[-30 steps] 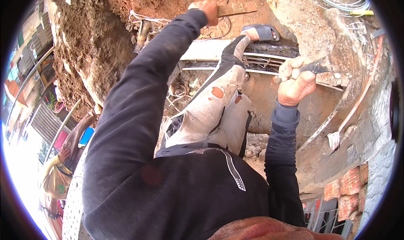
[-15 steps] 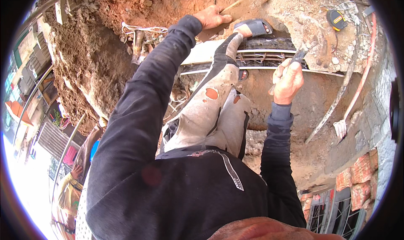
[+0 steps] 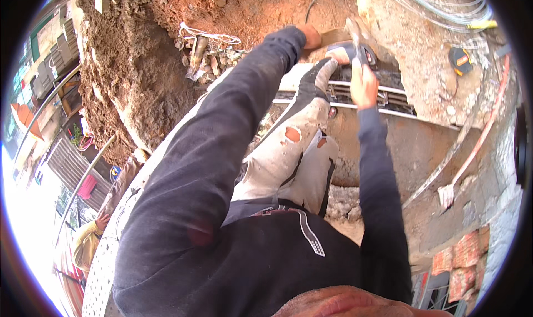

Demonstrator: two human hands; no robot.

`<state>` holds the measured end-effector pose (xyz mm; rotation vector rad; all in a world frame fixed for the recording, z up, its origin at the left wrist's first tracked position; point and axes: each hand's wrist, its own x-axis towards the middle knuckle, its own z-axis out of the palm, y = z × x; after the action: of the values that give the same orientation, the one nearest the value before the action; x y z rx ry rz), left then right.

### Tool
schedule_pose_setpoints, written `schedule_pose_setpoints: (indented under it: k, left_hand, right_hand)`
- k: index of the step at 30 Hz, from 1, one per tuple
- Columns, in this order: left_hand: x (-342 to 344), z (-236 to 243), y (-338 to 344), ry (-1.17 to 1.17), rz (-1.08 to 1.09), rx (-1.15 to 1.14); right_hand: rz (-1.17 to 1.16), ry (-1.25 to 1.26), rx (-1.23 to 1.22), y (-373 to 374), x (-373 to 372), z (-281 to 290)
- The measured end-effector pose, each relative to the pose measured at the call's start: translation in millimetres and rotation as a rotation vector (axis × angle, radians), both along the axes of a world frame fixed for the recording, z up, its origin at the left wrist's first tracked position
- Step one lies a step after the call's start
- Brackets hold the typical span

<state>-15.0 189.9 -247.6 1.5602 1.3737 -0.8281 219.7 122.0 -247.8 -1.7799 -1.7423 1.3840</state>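
My right hand (image 3: 365, 86) is closed round the dark grip of a hammer (image 3: 356, 32), whose pale head is blurred and points away from me. The head is close to the right end of a short wooden board (image 3: 335, 37). My left hand (image 3: 312, 37) is at the board's left end, closed on it as far as I can see; its fingertips are hidden. Just below the board is my sandalled foot (image 3: 340, 55). Beneath my hands, white-edged rails with steel bars (image 3: 344, 97) run across a narrow trench.
A rough earth bank (image 3: 127, 78) rises at the left. At right lie a yellow-and-black tape measure (image 3: 460, 60), coiled wire (image 3: 438, 8) and a long reddish pole (image 3: 486, 129). Another person's yellow sleeve (image 3: 86, 242) shows at lower left. Broken bricks (image 3: 461, 256) are stacked at lower right.
My right hand has swung the hammer up and left in the picture, from over the rubble to the board. The left hand has shifted right and slightly nearer, with the board. The view has also shifted.
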Motion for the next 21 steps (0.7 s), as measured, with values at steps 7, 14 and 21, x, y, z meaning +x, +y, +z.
schedule_pose_setpoints:
  k: [7,14,21]
  left_hand:
    - [-17.1,16.4,-88.3,-0.104,0.659,0.299]
    - [-6.2,79.4,-109.9,-0.281,0.55,0.668]
    - [20.9,181.8,-75.3,-0.431,0.228,0.643]
  right_hand:
    - [-0.197,0.037,0.03,-37.5,45.5,81.8]
    - [0.041,-0.549,0.459,67.0,163.7,39.2]
    - [0.352,0.024,0.425,66.8,81.0,220.5]
